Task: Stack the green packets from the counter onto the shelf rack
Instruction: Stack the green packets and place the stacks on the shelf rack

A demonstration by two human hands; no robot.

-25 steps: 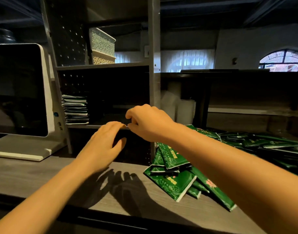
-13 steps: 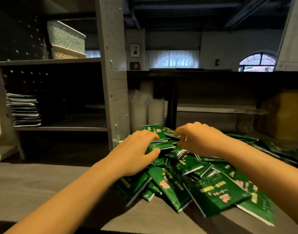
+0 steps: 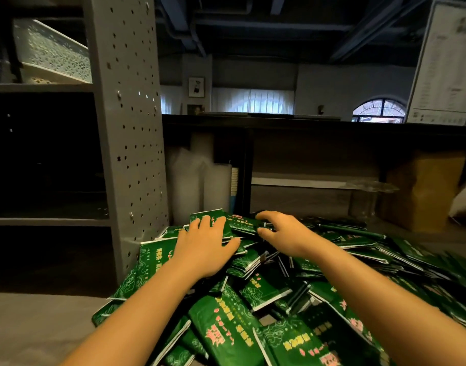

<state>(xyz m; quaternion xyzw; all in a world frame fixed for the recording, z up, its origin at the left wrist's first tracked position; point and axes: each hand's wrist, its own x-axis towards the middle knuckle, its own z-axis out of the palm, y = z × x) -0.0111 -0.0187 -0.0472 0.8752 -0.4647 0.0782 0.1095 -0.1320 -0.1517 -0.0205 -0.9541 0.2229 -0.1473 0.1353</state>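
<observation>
The green packets (image 3: 226,326) lie heaped on the counter (image 3: 28,326) beside the shelf rack (image 3: 131,154). The left hand (image 3: 205,249) rests flat on the top packets, fingers straight. The right hand (image 3: 284,236) sets thumb and forefinger either side of a packet edge; grip cannot be determined.

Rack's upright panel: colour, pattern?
Grey rack upright panel, dotted with small punched holes; head view shows it.

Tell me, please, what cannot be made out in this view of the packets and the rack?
Head view:
Shelf rack interior: too dark, cut by the left edge; any stack inside is unseen.
Right hand: whether its fingers pinch a packet is unclear.
Left hand: covers the packet beneath.
Green packets at right: blurred, print unreadable.
</observation>
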